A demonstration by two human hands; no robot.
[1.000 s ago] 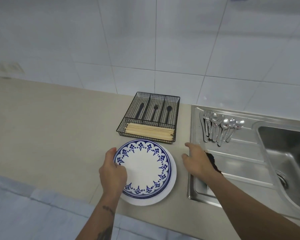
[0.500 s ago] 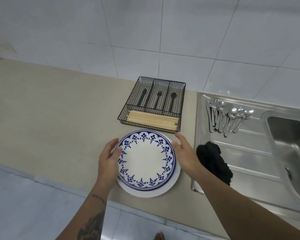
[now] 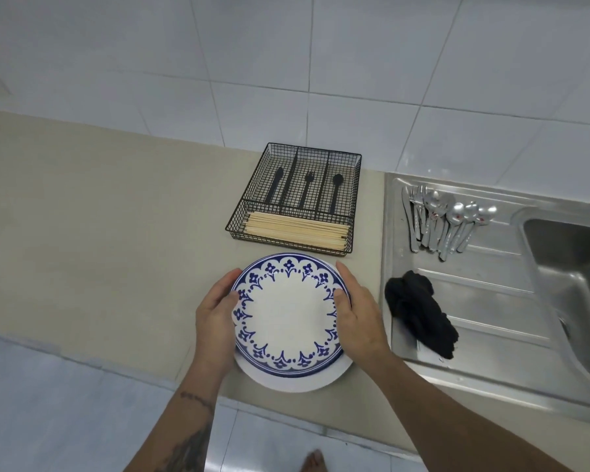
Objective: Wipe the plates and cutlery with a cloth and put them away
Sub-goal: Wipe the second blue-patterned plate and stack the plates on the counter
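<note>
A blue-patterned plate [image 3: 288, 316] lies on top of a larger white plate [image 3: 286, 383] near the counter's front edge. My left hand [image 3: 217, 318] grips the patterned plate's left rim, thumb over the edge. My right hand [image 3: 356, 315] grips its right rim, thumb on the blue border. A crumpled black cloth [image 3: 418, 311] lies on the steel drainboard [image 3: 491, 301] to the right, apart from both hands. Several steel spoons, forks and a knife [image 3: 440, 219] lie at the drainboard's back.
A black wire cutlery tray [image 3: 298, 195] stands behind the plates, holding black cutlery and wooden chopsticks [image 3: 297, 231]. The sink basin [image 3: 573, 284] lies at far right. Beige counter [image 3: 99, 233] stretches left. A tiled wall rises behind.
My right hand left the black cloth on the drainboard and came to the patterned plate's right rim. Both hands now hold the plate's edges.
</note>
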